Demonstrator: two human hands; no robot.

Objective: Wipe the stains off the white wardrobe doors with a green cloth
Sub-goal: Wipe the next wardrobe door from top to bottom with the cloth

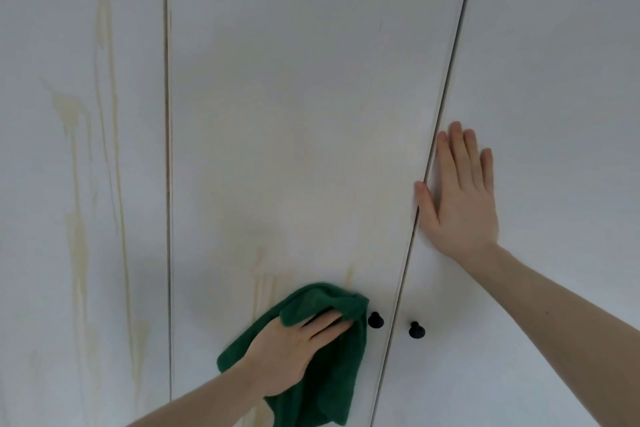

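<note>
We are wiping the middle wardrobe door (294, 114), and we are recording the position as follows. Our left hand (294, 347) is pressing the green cloth (322, 357) flat against the lower part of that door, fingers largely straight over the fabric with a fold of cloth lapping over the fingertips; the grip is therefore a press rather than a clench. The cloth is lying just left of the left black knob (375, 319), near it, though we cannot tell if it is touching. Our right hand (457, 194) is resting open on the right door (554, 80), palm flat and holding nothing, with the thumb lying along the seam between the doors; we are judging that it is steadying the panel. A second black knob (416, 330) is sitting on that right door. Faint yellowish streaks (266, 288) are running vertically directly above and to the left of the cloth, so the coming stroke is, in our judgement, turning on travel up and leftward along their long axis. The heavier yellow drip stains (78, 218) are lying on the left door (34, 45), well apart from the cloth, with the left hand the nearer of the two.
</note>
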